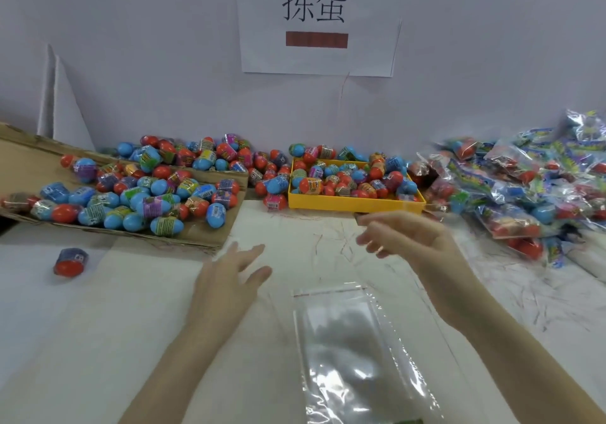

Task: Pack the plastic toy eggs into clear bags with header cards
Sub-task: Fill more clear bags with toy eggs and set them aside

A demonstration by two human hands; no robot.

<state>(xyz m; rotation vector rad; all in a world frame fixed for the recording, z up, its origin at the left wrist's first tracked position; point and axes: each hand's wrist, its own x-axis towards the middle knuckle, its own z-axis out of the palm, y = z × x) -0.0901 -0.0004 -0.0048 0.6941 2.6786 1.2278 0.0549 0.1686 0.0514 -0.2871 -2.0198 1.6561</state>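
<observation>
A stack of clear bags point(354, 351) lies flat on the white table in front of me, its red-lined mouth facing away. My left hand point(232, 273) hovers above the table left of the bags, fingers straight and spread, holding nothing. My right hand point(410, 236) is raised above the bags' far end, fingers loosely extended toward the left, and it holds nothing that I can make out. Blue and red toy eggs fill a yellow tray point(354, 205) ahead and cover a cardboard sheet point(203, 233) on the left.
One stray egg point(70, 261) lies alone at the left. More loose eggs point(213, 158) are heaped along the wall. A pile of packed bags point(524, 187) with colourful header cards occupies the right. A paper sign point(316, 23) hangs on the wall.
</observation>
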